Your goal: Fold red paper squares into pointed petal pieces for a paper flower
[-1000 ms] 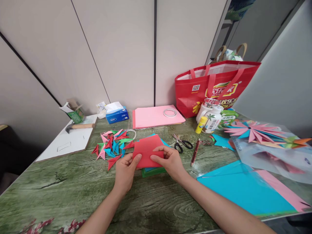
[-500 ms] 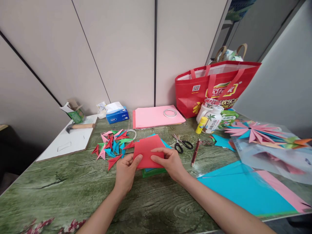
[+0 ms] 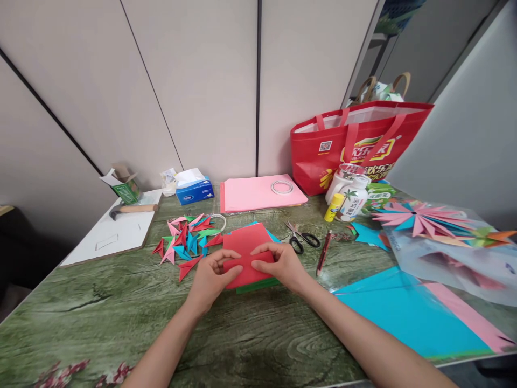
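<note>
A square of red paper [image 3: 248,240] lies over a small stack in front of me. Green paper [image 3: 258,286] sticks out under its near edge, with blue showing behind. On the left part of the red paper, my left hand [image 3: 214,272] has thumb and fingers curved around a low fold. My right hand [image 3: 283,264] grips the right part the same way, thumb below and index finger above. Folded paper pieces [image 3: 188,242] in red, pink, blue and green are heaped left of the stack. Scissors [image 3: 299,237] with black handles rest to its right.
A pencil [image 3: 324,253], a glue stick [image 3: 334,207] and a white bottle [image 3: 353,199] stand or lie to the right. Behind are pink sheets [image 3: 258,196], a tissue box [image 3: 194,191] and a red bag [image 3: 315,161]. A hammer [image 3: 137,208] rests on a white board [image 3: 121,237].
My left hand has moved from the red paper's left edge onto its face, nearer my right hand. The paper's near edge sits slightly lower, with a crease or bend between the fingers.
</note>
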A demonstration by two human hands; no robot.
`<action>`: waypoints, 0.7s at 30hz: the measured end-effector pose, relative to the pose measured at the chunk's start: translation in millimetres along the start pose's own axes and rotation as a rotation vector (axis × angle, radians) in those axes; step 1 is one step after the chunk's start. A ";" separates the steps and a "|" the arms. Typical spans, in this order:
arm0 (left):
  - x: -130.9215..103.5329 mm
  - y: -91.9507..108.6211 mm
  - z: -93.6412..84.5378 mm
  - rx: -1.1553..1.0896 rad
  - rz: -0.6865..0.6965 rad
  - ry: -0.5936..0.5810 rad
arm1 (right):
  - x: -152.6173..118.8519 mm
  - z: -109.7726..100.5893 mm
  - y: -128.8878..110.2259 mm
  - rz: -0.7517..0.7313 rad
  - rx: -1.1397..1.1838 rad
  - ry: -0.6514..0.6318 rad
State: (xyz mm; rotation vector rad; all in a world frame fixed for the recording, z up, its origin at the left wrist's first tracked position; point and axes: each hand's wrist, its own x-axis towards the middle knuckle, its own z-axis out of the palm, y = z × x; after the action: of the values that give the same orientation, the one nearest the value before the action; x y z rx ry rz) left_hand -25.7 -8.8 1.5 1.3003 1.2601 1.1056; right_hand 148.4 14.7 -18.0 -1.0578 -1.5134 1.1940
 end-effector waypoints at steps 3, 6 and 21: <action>0.5 3.6 -2.4 0.076 0.060 -0.084 | 0.3 -1.3 1.3 -0.022 -0.067 -0.050; 0.3 4.0 -2.2 0.169 0.076 -0.131 | -0.6 0.2 1.5 -0.015 -0.094 -0.079; -3.7 -9.4 1.5 0.141 0.134 0.048 | -4.4 8.4 0.1 -0.013 0.095 -0.021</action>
State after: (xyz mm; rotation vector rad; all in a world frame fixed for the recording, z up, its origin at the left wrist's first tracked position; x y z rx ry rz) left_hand -25.5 -12.8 -7.9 1.4905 1.3214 1.1645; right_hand 141.2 8.7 -19.7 -0.9738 -1.4630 1.2586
